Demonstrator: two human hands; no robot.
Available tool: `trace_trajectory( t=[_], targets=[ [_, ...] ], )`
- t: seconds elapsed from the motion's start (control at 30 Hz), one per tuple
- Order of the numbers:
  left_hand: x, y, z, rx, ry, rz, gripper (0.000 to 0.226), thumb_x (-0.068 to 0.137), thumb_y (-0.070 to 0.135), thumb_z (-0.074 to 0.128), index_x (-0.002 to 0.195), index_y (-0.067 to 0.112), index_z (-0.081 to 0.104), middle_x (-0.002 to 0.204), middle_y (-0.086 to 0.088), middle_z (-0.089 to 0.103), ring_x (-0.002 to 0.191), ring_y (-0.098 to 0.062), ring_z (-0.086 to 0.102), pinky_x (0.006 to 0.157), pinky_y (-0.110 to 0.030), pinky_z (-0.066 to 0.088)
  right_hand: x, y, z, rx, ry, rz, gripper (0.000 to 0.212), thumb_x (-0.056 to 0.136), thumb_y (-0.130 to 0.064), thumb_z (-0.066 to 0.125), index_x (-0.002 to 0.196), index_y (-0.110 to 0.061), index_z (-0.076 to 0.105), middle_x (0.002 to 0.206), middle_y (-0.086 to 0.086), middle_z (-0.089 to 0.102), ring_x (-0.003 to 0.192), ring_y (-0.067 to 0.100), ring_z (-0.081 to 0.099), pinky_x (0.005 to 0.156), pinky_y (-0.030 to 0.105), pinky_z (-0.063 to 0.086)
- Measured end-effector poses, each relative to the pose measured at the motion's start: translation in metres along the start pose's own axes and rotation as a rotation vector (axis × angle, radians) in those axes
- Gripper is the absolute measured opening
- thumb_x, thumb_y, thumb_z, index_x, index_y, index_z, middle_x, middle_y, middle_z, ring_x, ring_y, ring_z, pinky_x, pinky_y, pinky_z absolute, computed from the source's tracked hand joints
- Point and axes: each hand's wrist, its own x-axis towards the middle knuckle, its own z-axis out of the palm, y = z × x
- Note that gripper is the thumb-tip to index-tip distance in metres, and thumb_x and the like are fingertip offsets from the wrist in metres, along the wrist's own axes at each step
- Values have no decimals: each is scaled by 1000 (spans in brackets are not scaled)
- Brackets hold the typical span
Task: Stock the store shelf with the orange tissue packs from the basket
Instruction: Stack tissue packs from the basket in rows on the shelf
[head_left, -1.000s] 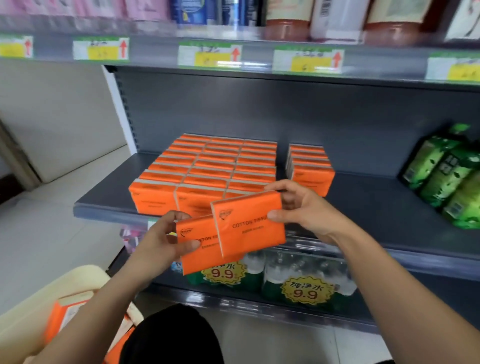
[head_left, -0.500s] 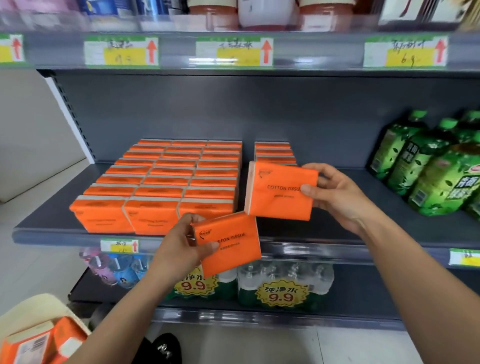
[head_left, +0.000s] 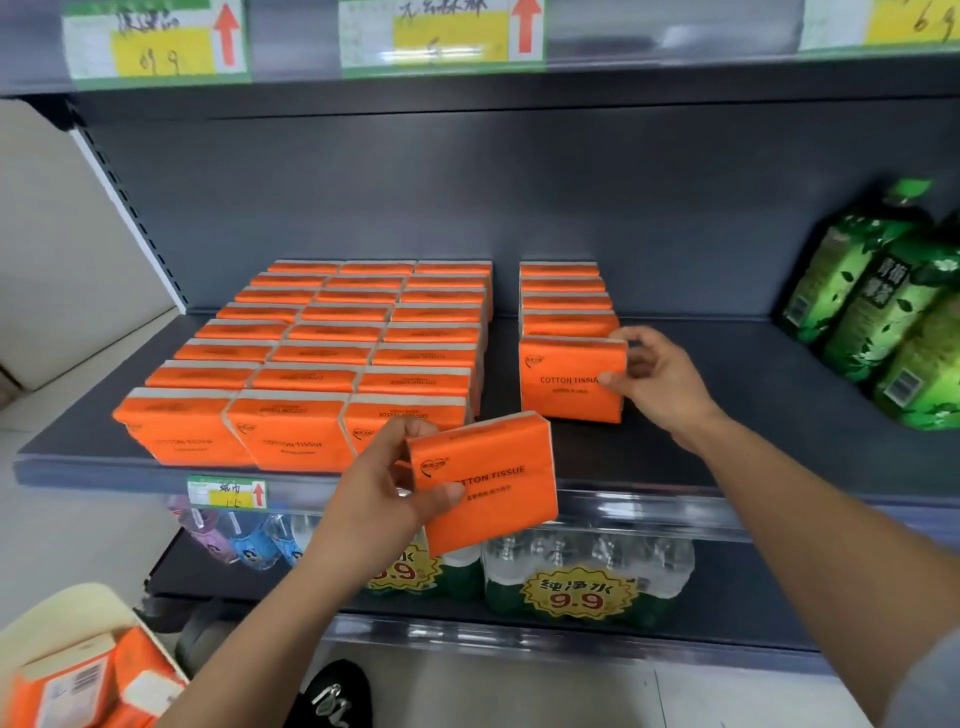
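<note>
Several orange tissue packs (head_left: 322, 358) stand in three rows on the grey shelf (head_left: 701, 415). To their right runs a fourth, shorter row (head_left: 563, 304). My right hand (head_left: 660, 382) grips the right edge of an upright orange pack (head_left: 563, 379) that stands on the shelf at the front of that short row. My left hand (head_left: 384, 499) holds another orange pack (head_left: 493, 488) in the air just in front of the shelf edge. A cream basket (head_left: 67, 618) at the bottom left holds more orange packs (head_left: 78, 686).
Green drink bottles (head_left: 883, 306) stand at the shelf's right end. Bare shelf lies between them and the short row. Water bottle packs with 9.9 labels (head_left: 582, 587) fill the shelf below. An upper shelf with price tags (head_left: 441, 36) hangs overhead.
My right hand has moved its pack back and down onto the shelf at the front of the short row. My left hand has raised its pack a little toward the shelf edge.
</note>
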Motion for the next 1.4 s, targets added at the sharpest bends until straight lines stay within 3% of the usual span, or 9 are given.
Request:
trace_trajectory(
  t=[0.27, 0.53, 0.63, 0.7, 0.8, 0.9, 1.03, 1.17, 1.4],
  targets=[
    [5, 2, 3, 24, 0, 41, 39, 76, 13, 79, 87, 42, 55, 92, 9, 67, 88, -20, 65, 69, -41, 59, 21, 14, 10, -233, 149, -116, 51, 83, -4, 70, 129, -23, 57, 125, 5, 59, 116, 22, 55, 104, 42, 44],
    [8, 12, 10, 70, -52, 74, 35, 77, 22, 77, 93, 41, 53, 93, 10, 68, 91, -12, 66, 77, -39, 58, 7, 9, 13, -400, 281, -125, 68, 82, -17, 74, 142, -25, 43, 134, 10, 43, 116, 26, 52, 99, 40, 45],
    [10, 22, 14, 88, -59, 99, 36, 74, 27, 76, 98, 40, 52, 93, 6, 68, 93, -15, 65, 77, -45, 57, -12, -12, 12, -285, 364, -278, 44, 80, -27, 76, 121, -23, 60, 111, 3, 55, 89, 15, 55, 80, 35, 50],
    [13, 29, 18, 119, -64, 121, 38, 79, 20, 76, 99, 40, 51, 94, 6, 66, 94, -16, 64, 76, -46, 57, -30, -32, 6, -22, 135, -250, 22, 79, -35, 75, 98, -27, 68, 93, -3, 63, 80, 10, 56, 69, 27, 46],
    [18, 37, 25, 143, -56, 137, 39, 79, 17, 75, 99, 41, 51, 96, 5, 66, 94, -16, 63, 80, -47, 56, -52, -48, -5, 0, -394, -159, 30, 70, -37, 75, 98, -29, 69, 98, -2, 67, 89, 12, 60, 69, 24, 49],
    [20, 45, 33, 191, -40, 148, 42, 80, 16, 75, 107, 38, 51, 100, 7, 65, 96, -16, 62, 82, -46, 55, -60, -44, -11, -78, -436, -184, 33, 72, -14, 81, 101, -20, 67, 107, 4, 66, 101, 19, 62, 85, 34, 55],
    [20, 48, 38, 665, 57, 368, 65, 83, 25, 71, 141, 25, 42, 127, 1, 56, 116, -21, 52, 98, -38, 45, -58, -33, -22, -30, -318, -181, 32, 74, -7, 79, 101, -18, 67, 102, 5, 68, 96, 20, 64, 84, 31, 55],
    [26, 39, 33, 1206, 103, 471, 73, 64, 31, 85, 129, 11, 58, 130, -9, 59, 120, -31, 53, 93, -45, 44, -46, -18, -25, -94, -167, -161, 34, 74, -6, 80, 101, -21, 66, 99, 6, 67, 91, 17, 64, 85, 33, 54],
    [31, 22, 30, 1334, 25, 298, 82, 89, 40, 59, 152, 14, 13, 160, -6, 13, 148, -24, 9, 118, -43, 10, -23, 10, -14, -195, 4, -114, 41, 76, -14, 80, 107, -30, 59, 99, -9, 62, 92, 13, 62, 88, 39, 53]
  ],
)
